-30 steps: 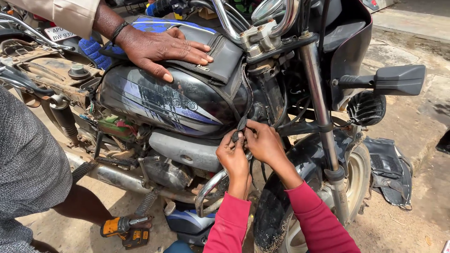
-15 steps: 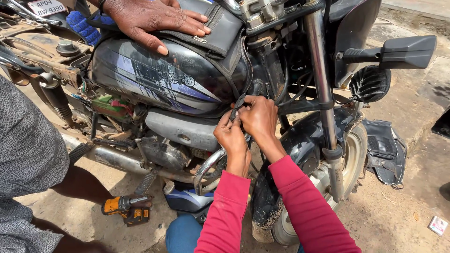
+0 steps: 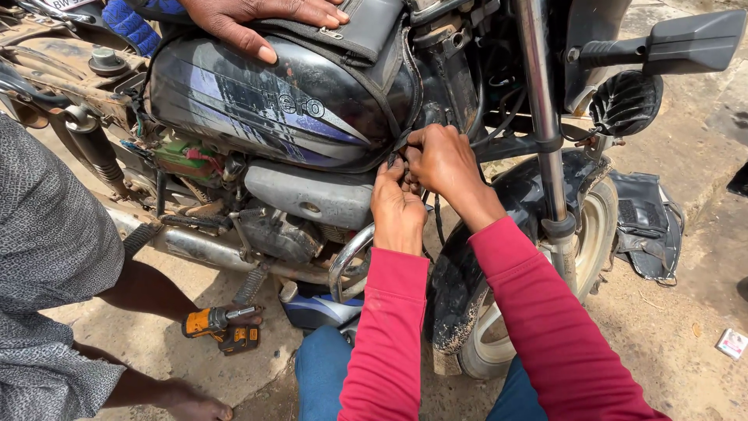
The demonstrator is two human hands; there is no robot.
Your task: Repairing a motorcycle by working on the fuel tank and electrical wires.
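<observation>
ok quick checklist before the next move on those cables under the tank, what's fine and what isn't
1. Both hands on the work: ok. The left hand and right hand pinch the dark cables at the front lower edge of the fuel tank.
2. Tank steadied: ok. Another person's hand lies flat on top of it.
3. View of the fitting itself: cannot tell. The fingers hide it.
4. Front wheel on the ground: ok.
5. Tool at hand: not ok. The orange power driver lies on the ground, apart from both hands.
6. Loose black panel out of the way: ok, it lies beyond the wheel.
</observation>
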